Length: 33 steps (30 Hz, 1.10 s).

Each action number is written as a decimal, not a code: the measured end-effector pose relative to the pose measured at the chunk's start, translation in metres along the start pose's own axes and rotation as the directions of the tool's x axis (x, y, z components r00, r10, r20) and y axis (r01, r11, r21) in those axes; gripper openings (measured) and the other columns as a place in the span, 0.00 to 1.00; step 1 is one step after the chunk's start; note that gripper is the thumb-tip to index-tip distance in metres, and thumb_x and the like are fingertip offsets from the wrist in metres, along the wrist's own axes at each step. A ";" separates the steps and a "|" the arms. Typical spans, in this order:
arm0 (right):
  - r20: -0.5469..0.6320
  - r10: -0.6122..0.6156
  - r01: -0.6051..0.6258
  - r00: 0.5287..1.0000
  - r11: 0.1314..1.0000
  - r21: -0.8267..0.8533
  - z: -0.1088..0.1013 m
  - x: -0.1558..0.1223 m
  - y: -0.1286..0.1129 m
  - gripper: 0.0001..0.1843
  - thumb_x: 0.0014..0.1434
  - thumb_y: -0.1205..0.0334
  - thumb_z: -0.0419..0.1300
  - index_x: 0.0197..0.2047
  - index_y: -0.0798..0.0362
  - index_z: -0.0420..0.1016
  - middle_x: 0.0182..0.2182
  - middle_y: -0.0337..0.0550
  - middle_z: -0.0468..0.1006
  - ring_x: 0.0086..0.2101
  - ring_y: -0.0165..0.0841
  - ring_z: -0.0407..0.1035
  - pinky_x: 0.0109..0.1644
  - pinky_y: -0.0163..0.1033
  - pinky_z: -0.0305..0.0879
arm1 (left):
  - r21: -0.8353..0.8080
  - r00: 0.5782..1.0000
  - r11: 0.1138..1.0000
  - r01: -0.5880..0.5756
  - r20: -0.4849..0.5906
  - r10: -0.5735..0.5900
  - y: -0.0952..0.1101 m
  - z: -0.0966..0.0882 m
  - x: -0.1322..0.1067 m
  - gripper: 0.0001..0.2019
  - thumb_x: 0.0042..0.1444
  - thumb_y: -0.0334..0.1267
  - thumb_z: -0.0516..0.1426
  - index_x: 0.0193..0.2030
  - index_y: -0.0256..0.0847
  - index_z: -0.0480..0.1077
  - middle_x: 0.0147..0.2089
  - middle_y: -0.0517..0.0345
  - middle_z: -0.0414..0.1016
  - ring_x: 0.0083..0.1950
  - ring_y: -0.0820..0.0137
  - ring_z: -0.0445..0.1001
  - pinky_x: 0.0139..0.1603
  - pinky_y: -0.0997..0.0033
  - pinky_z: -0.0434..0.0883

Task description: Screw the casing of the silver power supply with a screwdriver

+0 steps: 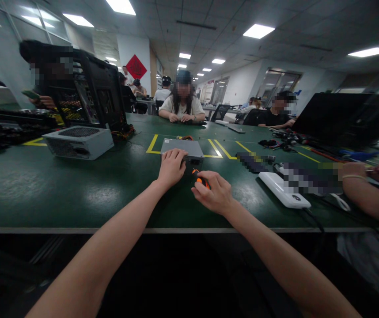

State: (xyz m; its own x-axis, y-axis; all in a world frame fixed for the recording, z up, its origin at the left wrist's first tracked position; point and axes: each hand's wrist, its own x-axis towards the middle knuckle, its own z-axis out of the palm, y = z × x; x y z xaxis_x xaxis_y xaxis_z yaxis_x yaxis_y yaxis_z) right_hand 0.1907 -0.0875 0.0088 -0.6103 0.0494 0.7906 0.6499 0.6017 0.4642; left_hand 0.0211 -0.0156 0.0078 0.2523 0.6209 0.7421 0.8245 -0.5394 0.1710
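Note:
A flat grey metal computer power supply (189, 148) lies on the green tabletop, with coloured wires at its far side. My left hand (172, 165) rests over its near left part, fingers laid across the top and thumb by the front face. Just right of the near side, my right hand (214, 192) is closed around a black-and-orange screwdriver (199, 176). Its front end points up and left towards the power supply, apart from it as far as I can see. The fingers hide much of the handle.
A larger grey power supply (78, 143) and an open black computer case (93, 88) stand at left. To the right lie a white power bank (284, 190), cables (282, 139) and a neighbour's arms (368, 185). Another person (183, 101) sits opposite.

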 end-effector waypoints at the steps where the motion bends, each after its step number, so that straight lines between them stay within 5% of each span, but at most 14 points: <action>1: 0.011 0.014 -0.014 1.000 1.000 0.011 0.001 -0.001 0.000 0.10 0.54 0.65 0.54 0.41 0.49 0.60 0.43 0.48 0.67 0.44 0.34 0.64 0.41 0.39 0.65 | 0.001 1.000 1.000 0.003 0.000 -0.003 0.000 0.000 0.000 0.14 0.54 0.32 0.50 0.47 0.43 0.64 0.48 0.55 0.67 0.51 0.62 0.61 0.53 0.61 0.57; 19: -0.025 0.103 -0.104 0.994 0.993 -0.053 0.001 -0.004 0.003 0.13 0.54 0.64 0.57 0.43 0.49 0.61 0.37 0.44 0.72 0.35 0.30 0.67 0.35 0.33 0.62 | -0.008 1.000 1.000 -0.005 -0.011 0.005 0.000 0.000 0.000 0.14 0.53 0.32 0.50 0.47 0.44 0.64 0.48 0.55 0.67 0.51 0.63 0.62 0.52 0.61 0.57; 23: 0.000 0.036 -0.036 0.999 0.999 -0.038 -0.001 -0.002 0.004 0.15 0.53 0.68 0.54 0.46 0.51 0.60 0.43 0.49 0.70 0.42 0.33 0.66 0.40 0.35 0.63 | -0.008 1.000 1.000 0.001 0.000 -0.001 0.000 -0.001 0.000 0.14 0.54 0.32 0.50 0.47 0.44 0.64 0.48 0.55 0.67 0.51 0.63 0.62 0.52 0.61 0.57; 26: 0.020 -0.010 0.011 1.000 0.997 -0.076 -0.002 0.001 0.004 0.14 0.55 0.68 0.54 0.45 0.49 0.62 0.39 0.45 0.71 0.37 0.30 0.67 0.36 0.32 0.61 | -0.018 1.000 1.000 0.008 0.014 -0.008 0.000 -0.001 0.000 0.14 0.54 0.32 0.49 0.48 0.45 0.64 0.49 0.55 0.67 0.52 0.63 0.61 0.52 0.60 0.57; 33: 0.253 0.248 -0.210 0.935 0.963 -0.170 -0.019 0.026 -0.018 0.16 0.57 0.68 0.49 0.49 0.56 0.62 0.43 0.53 0.69 0.40 0.36 0.64 0.37 0.38 0.61 | -0.014 1.000 1.000 0.015 0.020 -0.015 0.000 -0.001 0.000 0.15 0.53 0.32 0.50 0.48 0.45 0.64 0.50 0.54 0.66 0.52 0.63 0.61 0.53 0.60 0.57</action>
State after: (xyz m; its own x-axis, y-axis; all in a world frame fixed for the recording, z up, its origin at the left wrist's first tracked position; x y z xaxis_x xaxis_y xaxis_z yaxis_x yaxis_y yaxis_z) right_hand 0.1717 -0.1120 0.0289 -0.5238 0.3969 0.7537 0.8307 0.4338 0.3489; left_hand 0.0207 -0.0159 0.0086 0.2505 0.6400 0.7264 0.8208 -0.5383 0.1912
